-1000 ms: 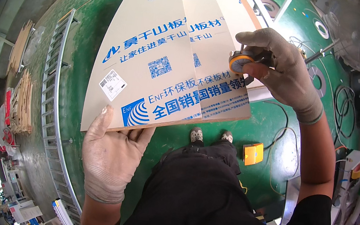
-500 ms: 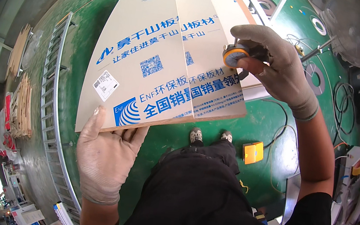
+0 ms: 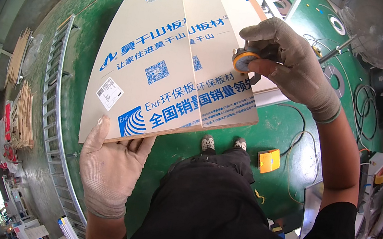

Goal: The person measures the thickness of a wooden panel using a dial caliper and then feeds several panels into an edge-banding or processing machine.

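Note:
My left hand (image 3: 112,172), in a pale work glove, grips the near left corner of a white printed board (image 3: 128,95), thumb on top and fingers underneath. Blue print, a square code and a white label cover this board. A second printed board (image 3: 228,88) lies against its right side, with a visible seam between them. My gloved right hand (image 3: 292,60) pinches a round dial gauge (image 3: 244,61) with an orange rim between thumb and fingers. The gauge is over the right edge of the second board; whether it touches the board I cannot tell.
A metal ladder-like rack (image 3: 56,99) runs along the left, with stacked wood strips (image 3: 25,117) beyond. An orange box (image 3: 268,160) sits on the green floor to the right of my feet. Hoses and cables (image 3: 364,113) lie at right, near a large fan (image 3: 375,35).
The gauge in my right hand has turned slightly, and its dial face shows at a steeper angle. My left hand keeps its hold on the board. The whole view has shifted a little.

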Motion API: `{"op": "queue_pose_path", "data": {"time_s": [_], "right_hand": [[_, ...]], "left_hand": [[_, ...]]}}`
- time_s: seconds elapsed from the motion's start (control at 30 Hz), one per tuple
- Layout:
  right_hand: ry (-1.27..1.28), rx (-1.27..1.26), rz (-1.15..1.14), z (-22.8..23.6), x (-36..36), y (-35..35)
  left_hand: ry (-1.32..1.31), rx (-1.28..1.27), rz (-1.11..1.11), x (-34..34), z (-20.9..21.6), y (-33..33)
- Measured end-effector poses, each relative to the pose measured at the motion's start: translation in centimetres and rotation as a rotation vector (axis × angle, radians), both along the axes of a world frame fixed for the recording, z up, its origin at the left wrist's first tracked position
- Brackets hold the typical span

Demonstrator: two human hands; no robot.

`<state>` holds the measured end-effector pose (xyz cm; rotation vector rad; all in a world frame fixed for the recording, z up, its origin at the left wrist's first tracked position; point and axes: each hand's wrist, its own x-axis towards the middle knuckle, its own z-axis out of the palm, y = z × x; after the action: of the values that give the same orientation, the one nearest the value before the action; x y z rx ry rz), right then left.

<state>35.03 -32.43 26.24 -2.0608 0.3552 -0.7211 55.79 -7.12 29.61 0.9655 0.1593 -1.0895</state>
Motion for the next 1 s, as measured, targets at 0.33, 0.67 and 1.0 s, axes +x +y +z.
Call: {"op": "queue_pose_path", "data": {"time_s": [0.33,0.67,1.0], "right_hand": [[-0.054,0.03,0.033,-0.3,0.0,-0.2],[-0.059,0.038,0.048,-0.4,-0.1,-0.4],[0.099,0.091,-0.198,-2.9,-4.5,3.9]], "left_hand": [[0.035,-0.033,-0.011,0.1,-0.1,0.1],[0.06,-0.049,-0.011,0.1,-0.3,0.3],[0.204,-0.002,0.06,-0.9,-7.7,1.7]]}}
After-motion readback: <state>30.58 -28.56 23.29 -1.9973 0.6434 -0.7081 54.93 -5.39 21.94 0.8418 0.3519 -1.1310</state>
